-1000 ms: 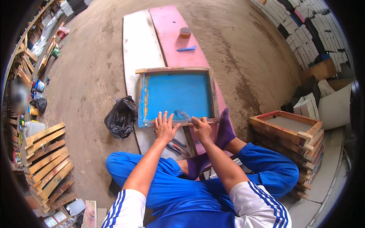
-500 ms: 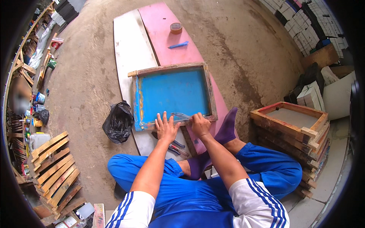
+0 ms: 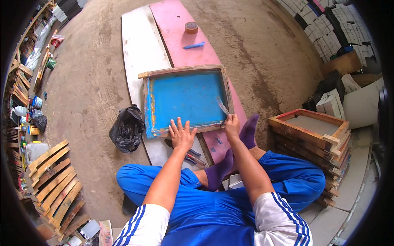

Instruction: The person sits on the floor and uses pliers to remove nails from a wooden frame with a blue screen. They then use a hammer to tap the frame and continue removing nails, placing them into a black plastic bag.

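A screen-printing frame with a blue mesh lies across a white board and a pink board. My left hand rests with fingers spread on the frame's near edge. Near the frame's lower right corner, my right hand pinches a thin, pale, shiny strip. It points up and slightly left over the mesh; its exact kind is unclear. Pliers-like hand tools with red and dark handles lie on the white board beside my left forearm.
A brown tape roll and a blue pen-shaped tool lie farther up the pink board. A black plastic bag sits left of the frame. Stacked wooden frames stand at right, more wooden frames at lower left.
My right hand has moved right and a little up along the frame's near edge to the corner. The strip has swung from pointing left to pointing upward. My left hand stays on the edge.
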Demonstrator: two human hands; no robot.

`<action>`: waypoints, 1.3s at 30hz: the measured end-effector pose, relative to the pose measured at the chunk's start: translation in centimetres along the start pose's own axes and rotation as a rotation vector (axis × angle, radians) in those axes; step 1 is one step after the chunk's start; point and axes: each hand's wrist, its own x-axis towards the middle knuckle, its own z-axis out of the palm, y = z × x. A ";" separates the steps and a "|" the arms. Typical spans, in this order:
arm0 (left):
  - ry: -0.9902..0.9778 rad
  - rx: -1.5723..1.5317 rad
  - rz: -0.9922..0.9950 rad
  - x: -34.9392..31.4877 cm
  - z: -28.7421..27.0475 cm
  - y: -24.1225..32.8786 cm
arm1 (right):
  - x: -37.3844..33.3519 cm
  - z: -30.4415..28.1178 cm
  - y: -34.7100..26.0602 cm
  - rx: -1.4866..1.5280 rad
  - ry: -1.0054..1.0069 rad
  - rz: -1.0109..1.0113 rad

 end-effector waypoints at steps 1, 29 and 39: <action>-0.008 0.010 -0.005 0.0 -0.1 0.1 | 0.1 -0.4 -0.3 0.006 -0.028 0.031; 0.154 -0.123 0.487 2.4 2.6 10.8 | 6.4 -7.4 -0.8 -0.421 -0.426 0.138; 0.102 -0.156 0.471 2.2 2.5 10.3 | 15.4 -11.0 -17.1 0.057 -0.389 0.151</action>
